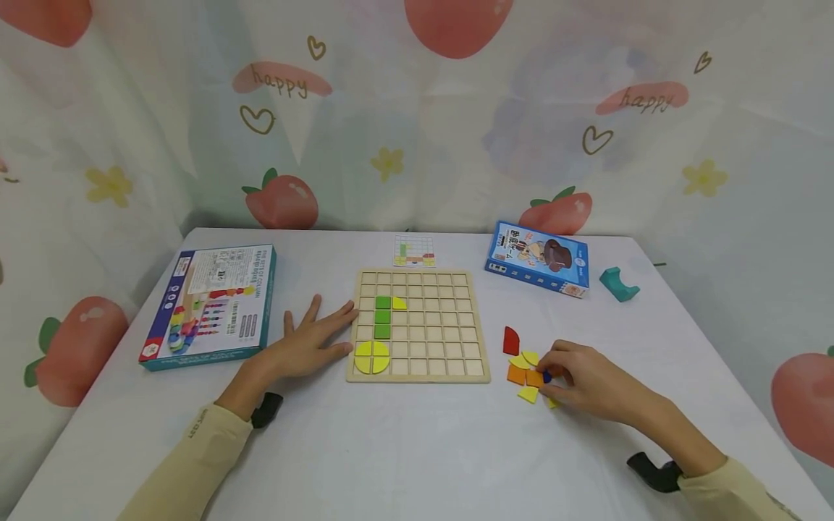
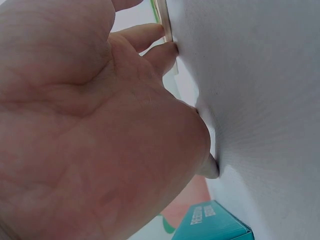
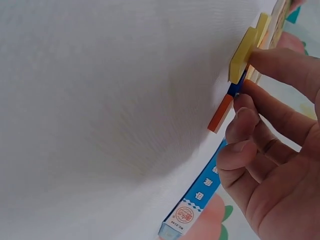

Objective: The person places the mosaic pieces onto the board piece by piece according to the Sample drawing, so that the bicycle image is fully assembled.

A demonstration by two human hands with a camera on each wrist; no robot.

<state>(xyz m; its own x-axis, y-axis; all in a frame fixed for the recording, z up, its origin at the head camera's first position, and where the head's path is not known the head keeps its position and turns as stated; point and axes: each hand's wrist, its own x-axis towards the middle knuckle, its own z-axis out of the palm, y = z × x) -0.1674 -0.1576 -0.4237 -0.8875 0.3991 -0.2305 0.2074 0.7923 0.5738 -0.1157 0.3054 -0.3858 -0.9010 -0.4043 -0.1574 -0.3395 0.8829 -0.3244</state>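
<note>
left hand: fingers spread pretty wide, tips by the grid board | right hand: fingers bunched at loose tiles right of board, can't tell if pinching one tbh

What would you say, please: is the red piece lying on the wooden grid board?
No, the red piece lies on the white tablecloth, to the right of the wooden grid board.
</note>
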